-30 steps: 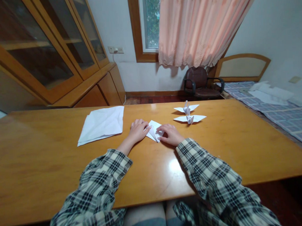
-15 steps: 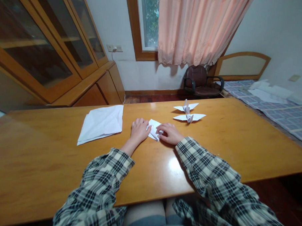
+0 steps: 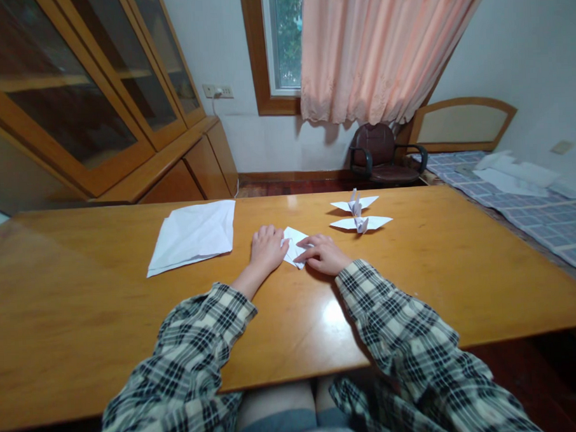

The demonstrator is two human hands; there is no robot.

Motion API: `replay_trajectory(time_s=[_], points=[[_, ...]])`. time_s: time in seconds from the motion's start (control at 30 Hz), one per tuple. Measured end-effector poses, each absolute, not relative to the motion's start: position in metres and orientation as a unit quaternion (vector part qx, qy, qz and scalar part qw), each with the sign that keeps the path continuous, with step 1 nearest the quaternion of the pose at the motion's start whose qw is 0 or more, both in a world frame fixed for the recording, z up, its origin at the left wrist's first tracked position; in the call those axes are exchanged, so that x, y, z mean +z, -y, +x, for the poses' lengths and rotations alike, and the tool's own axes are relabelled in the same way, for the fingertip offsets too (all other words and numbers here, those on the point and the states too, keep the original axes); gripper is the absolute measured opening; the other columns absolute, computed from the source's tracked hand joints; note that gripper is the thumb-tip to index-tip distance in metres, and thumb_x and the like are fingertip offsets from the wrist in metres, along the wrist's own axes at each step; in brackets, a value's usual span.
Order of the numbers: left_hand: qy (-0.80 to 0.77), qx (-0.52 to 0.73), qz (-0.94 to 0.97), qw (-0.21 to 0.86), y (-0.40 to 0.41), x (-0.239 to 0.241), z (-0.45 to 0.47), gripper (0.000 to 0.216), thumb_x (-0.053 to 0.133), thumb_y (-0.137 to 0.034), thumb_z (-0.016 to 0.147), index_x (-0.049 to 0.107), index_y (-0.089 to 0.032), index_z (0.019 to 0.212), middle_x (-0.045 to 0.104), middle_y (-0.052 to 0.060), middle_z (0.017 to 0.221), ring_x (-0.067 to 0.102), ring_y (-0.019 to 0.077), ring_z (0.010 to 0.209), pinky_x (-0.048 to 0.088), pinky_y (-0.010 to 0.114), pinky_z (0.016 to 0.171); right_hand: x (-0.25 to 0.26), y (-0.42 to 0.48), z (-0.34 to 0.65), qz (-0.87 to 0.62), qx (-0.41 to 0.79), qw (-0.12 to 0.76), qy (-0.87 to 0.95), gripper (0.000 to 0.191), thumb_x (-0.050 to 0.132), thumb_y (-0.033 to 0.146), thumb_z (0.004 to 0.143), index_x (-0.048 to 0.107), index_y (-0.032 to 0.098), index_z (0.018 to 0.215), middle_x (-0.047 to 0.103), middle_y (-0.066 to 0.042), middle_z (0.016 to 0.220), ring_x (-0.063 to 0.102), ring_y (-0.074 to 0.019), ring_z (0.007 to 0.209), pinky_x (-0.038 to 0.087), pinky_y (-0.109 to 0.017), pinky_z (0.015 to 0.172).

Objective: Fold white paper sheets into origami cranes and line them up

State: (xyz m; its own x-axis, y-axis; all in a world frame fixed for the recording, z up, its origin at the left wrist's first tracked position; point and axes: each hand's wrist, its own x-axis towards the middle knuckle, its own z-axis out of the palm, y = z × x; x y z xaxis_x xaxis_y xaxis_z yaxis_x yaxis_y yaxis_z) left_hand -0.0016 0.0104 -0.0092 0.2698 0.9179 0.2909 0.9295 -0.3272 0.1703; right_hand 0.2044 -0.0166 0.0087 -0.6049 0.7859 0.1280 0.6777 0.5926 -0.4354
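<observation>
Between my hands a small folded piece of white paper (image 3: 295,240) lies flat on the wooden table (image 3: 283,331). My left hand (image 3: 268,247) rests palm down at its left side, fingers stretched forward, the thumb touching the paper's left edge. From the right, my right hand (image 3: 323,252) lays its outstretched fingers on the paper's right and near part. Fold lines and a flap show on the paper, though the fingertips cover some of it. To the right, beyond my right hand, stand two white paper cranes, a nearer crane (image 3: 361,224) and a farther crane (image 3: 355,204).
A stack of white paper sheets (image 3: 193,236) lies on the table to the left. Past the far edge are a wooden cabinet (image 3: 171,164) on the left and a brown armchair (image 3: 381,154). A bed (image 3: 516,199) with a checked cover is at the right.
My right fingers have gone from pinching at the paper's near flap to lying straighter across it, and the flap looks flatter. My left hand has hardly moved.
</observation>
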Motion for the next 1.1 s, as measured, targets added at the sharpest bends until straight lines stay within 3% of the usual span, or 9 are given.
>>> replay_trajectory(time_s=[0.5,0.7,1.1], points=[[0.592,-0.193,-0.782,-0.033,-0.011,-0.007,-0.004,0.019,0.051,-0.038,0.089,0.055,-0.021,0.094,0.057,0.011,0.099,0.047,0.032,0.104,0.035,0.045,0.089,0.007,0.014,0.208,-0.404,0.215,0.156,0.875,0.038,0.058,0.009,0.079,0.076,0.038,0.094,0.057,0.004,0.133,0.047,-0.0244,0.12,0.03,-0.048,0.104],[0.598,-0.21,-0.771,-0.059,-0.018,-0.01,-0.009,0.01,0.049,-0.025,0.089,0.056,-0.022,0.097,0.061,0.008,0.101,0.049,0.0277,0.101,0.037,0.04,0.088,0.008,0.014,0.208,-0.402,0.22,0.15,0.876,0.038,0.057,0.009,0.079,0.076,0.038,0.095,0.057,0.004,0.134,0.047,-0.0242,0.12,0.029,-0.048,0.105],[0.595,-0.234,-0.768,-0.034,-0.018,-0.016,-0.009,0.024,0.04,-0.012,0.09,0.059,-0.023,0.099,0.06,0.009,0.099,0.05,0.0273,0.1,0.04,0.04,0.088,0.005,0.012,0.208,-0.399,0.227,0.16,0.874,0.038,0.057,0.009,0.079,0.077,0.037,0.095,0.058,0.002,0.133,0.047,-0.0251,0.121,0.028,-0.049,0.104]])
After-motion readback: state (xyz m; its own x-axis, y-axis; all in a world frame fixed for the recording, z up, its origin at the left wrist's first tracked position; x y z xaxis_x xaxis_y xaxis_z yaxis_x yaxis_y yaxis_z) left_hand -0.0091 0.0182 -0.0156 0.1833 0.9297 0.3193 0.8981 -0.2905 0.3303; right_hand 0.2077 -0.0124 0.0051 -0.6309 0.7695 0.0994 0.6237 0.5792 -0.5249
